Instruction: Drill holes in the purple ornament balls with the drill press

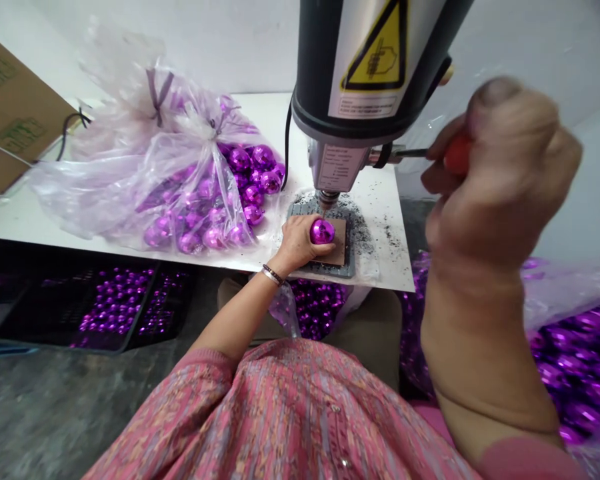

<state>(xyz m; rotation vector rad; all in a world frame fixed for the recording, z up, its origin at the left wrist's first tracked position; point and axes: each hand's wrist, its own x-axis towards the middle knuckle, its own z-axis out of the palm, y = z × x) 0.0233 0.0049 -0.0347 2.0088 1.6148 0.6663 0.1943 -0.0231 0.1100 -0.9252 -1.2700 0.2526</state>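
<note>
My left hand point(299, 245) curls around a shiny purple ball point(323, 231) beneath the drill chuck point(329, 199); my right hand point(510, 167) grips a red knob point(457, 155). Left of my left hand, a plastic bag point(90, 170) and, lower, a black crate point(40, 310) hold more balls.

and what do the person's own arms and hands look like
Both grips are bare, with no gloves. The left grip has a dark bracelet and a silvery one at its wrist; none shows at the wrist of the right grip, which is blurred. The left sleeve is pink and leaves the forearm bare; the right sleeve is pink too.
</note>
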